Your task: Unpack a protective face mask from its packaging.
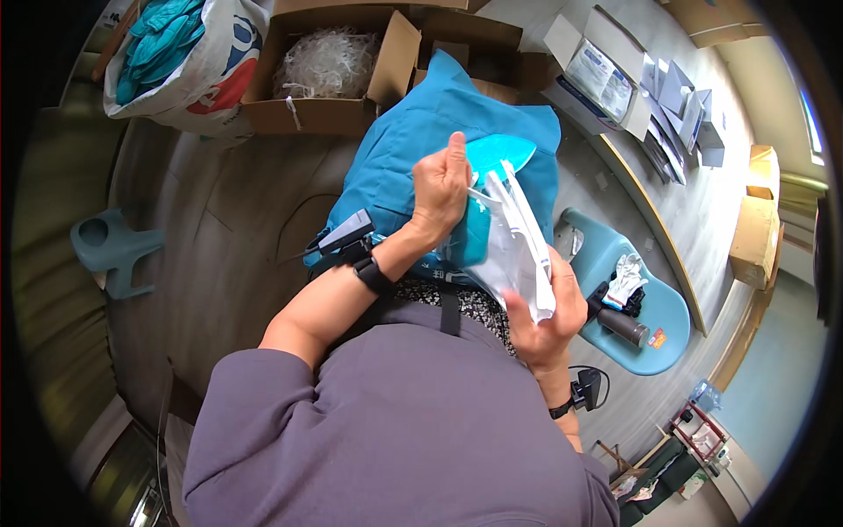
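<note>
My left hand, thumb raised, closes on a shiny turquoise flat piece with a pointed, rounded end. Its lower part lies in or behind a clear plastic bag with a white edge; the overlap hides which. At the bag's lower end, my right hand grips the white edge between thumb and fingers. Both hands are over a blue apron spread across my lap. Dark straps with small devices circle both wrists.
Cardboard boxes stand ahead, one with shredded filler. A white sack of turquoise items is at far left. To the right, a light-blue stool bears a dark bottle and white gloves; beyond it is an open carton. Another stool is left.
</note>
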`<act>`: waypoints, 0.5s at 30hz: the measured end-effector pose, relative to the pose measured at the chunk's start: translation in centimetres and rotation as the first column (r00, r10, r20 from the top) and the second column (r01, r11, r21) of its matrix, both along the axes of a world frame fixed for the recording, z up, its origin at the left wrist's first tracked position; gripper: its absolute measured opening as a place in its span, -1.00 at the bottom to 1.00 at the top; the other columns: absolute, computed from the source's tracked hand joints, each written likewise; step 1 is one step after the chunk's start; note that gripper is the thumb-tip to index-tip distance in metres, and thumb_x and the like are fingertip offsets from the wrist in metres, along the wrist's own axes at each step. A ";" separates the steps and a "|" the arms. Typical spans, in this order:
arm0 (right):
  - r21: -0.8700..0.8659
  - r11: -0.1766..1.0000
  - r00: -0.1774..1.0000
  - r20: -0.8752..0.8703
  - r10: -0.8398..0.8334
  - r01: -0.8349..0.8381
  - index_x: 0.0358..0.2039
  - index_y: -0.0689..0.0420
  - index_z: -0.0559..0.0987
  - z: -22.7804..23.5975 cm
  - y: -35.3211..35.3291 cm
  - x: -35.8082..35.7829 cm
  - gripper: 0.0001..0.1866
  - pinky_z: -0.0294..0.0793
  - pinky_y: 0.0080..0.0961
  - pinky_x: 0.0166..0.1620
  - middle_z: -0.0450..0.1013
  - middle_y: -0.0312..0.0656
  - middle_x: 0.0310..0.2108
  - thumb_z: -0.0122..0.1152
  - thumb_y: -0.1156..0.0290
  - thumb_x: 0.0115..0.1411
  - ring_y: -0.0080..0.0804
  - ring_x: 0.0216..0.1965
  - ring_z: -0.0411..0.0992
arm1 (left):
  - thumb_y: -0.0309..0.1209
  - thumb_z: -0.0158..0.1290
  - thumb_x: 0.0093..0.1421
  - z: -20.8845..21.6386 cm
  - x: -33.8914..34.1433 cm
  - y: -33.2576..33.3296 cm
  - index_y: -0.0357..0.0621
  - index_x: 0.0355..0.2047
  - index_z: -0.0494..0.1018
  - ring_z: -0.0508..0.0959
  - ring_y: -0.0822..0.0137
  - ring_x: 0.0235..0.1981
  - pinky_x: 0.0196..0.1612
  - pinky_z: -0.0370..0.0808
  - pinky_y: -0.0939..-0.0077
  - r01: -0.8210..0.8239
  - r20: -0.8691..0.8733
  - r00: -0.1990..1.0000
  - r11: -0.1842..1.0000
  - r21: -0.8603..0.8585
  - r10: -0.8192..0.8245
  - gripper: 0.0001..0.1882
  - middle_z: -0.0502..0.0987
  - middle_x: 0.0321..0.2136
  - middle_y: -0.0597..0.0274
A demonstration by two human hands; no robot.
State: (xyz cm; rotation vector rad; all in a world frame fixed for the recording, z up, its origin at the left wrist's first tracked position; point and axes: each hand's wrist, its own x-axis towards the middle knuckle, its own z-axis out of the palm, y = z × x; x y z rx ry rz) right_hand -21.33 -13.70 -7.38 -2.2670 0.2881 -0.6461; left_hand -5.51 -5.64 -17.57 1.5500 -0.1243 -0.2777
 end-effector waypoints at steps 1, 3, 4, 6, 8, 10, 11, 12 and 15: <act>-0.086 0.995 0.997 -0.045 -0.056 0.052 -0.17 0.39 0.50 -0.2 0.1 0.0 -0.66 0.50 -0.42 -0.23 0.52 0.03 -0.31 0.32 0.47 0.08 -0.11 -0.34 0.55 | -0.04 -0.21 0.40 0.2 0.0 -0.4 -0.24 -0.78 0.30 0.24 0.50 -0.73 -0.61 0.22 0.49 0.027 0.000 1.000 1.000 0.010 -0.027 -0.32 0.27 -0.83 0.32; -0.024 0.978 0.974 -0.092 -0.209 0.208 -0.24 0.32 0.54 -1.2 -0.7 -0.5 -0.79 0.46 -0.53 -0.29 0.51 -0.05 -0.43 0.29 0.57 0.09 -0.30 -0.44 0.51 | -0.01 -0.24 0.40 0.8 0.2 -0.6 -0.23 -0.78 0.30 0.24 0.52 -0.70 -0.58 0.21 0.52 0.048 0.016 0.999 0.998 0.034 -0.049 -0.31 0.27 -0.80 0.35; 0.100 0.964 0.966 -0.108 -0.235 0.245 -0.27 0.33 0.55 -1.1 -1.3 -0.7 -0.83 0.43 -0.58 -0.30 0.50 -0.11 -0.44 0.28 0.58 0.11 -0.42 -0.44 0.47 | 0.02 -0.26 0.40 0.9 0.1 -0.7 -0.22 -0.78 0.30 0.24 0.53 -0.66 -0.56 0.19 0.55 0.065 0.031 0.997 0.996 0.061 -0.067 -0.30 0.27 -0.78 0.38; 0.317 0.901 0.955 -0.089 -0.283 0.297 -0.33 0.35 0.56 -0.9 -2.2 -0.7 -0.90 0.33 -0.69 -0.32 0.48 -0.30 -0.45 0.25 0.58 0.16 -0.63 -0.40 0.35 | 0.04 -0.26 0.40 1.0 0.0 -0.8 -0.21 -0.77 0.30 0.24 0.53 -0.66 -0.56 0.19 0.55 0.096 0.067 0.993 0.995 0.038 -0.098 -0.29 0.26 -0.78 0.38; 0.326 0.875 0.930 -0.034 -0.367 0.357 -0.30 0.36 0.57 -0.7 -3.3 -1.2 -0.87 0.36 -0.67 -0.31 0.51 -0.27 -0.40 0.26 0.56 0.16 -0.60 -0.40 0.39 | 0.09 -0.23 0.37 0.8 0.4 -1.0 -0.22 -0.76 0.31 0.25 0.52 -0.65 -0.55 0.20 0.54 0.086 0.136 0.987 0.995 0.040 -0.091 -0.29 0.26 -0.78 0.37; 0.453 0.769 0.853 0.032 -0.520 0.452 -0.27 0.37 0.57 -0.3 -5.1 -1.7 -0.84 0.42 -0.61 -0.29 0.53 -0.23 -0.37 0.27 0.55 0.16 -0.55 -0.39 0.44 | 0.08 -0.22 0.37 0.5 1.9 -0.7 -0.23 -0.76 0.31 0.26 0.53 -0.64 -0.55 0.21 0.53 0.061 0.091 0.994 0.994 0.086 -0.069 -0.30 0.25 -0.78 0.37; 0.565 0.679 0.790 0.076 -0.608 0.468 -0.25 0.37 0.56 -0.1 -6.4 -2.1 -0.82 0.46 -0.57 -0.27 0.53 -0.21 -0.35 0.27 0.54 0.16 -0.51 -0.39 0.46 | 0.07 -0.21 0.37 0.6 2.6 -0.7 -0.23 -0.76 0.31 0.26 0.53 -0.63 -0.56 0.21 0.52 0.044 0.049 0.998 0.991 0.130 -0.051 -0.30 0.25 -0.78 0.37; 0.640 0.610 0.749 0.079 -0.658 0.468 -0.16 0.36 0.53 0.3 -7.6 -2.4 -0.75 0.52 -0.51 -0.25 0.53 -0.15 -0.29 0.26 0.54 0.16 -0.42 -0.38 0.50 | 0.00 -0.15 0.37 0.0 3.1 -0.3 -0.25 -0.71 0.34 0.27 0.43 -0.67 -0.55 0.25 0.44 0.056 0.031 0.998 0.988 0.143 -0.061 -0.36 0.31 -0.78 0.28; 0.804 0.501 0.723 0.135 -0.678 0.320 0.06 0.32 0.40 0.6 -11.2 -3.7 -0.59 0.50 -0.34 -0.05 0.44 -0.02 -0.04 0.16 0.42 0.24 -0.25 -0.10 0.47 | -0.02 -0.13 0.34 -1.4 3.7 -1.1 -0.26 -0.63 0.36 0.46 0.05 -0.61 -0.47 0.36 0.19 0.090 0.165 0.969 0.889 0.449 -0.182 -0.44 0.41 -0.72 0.05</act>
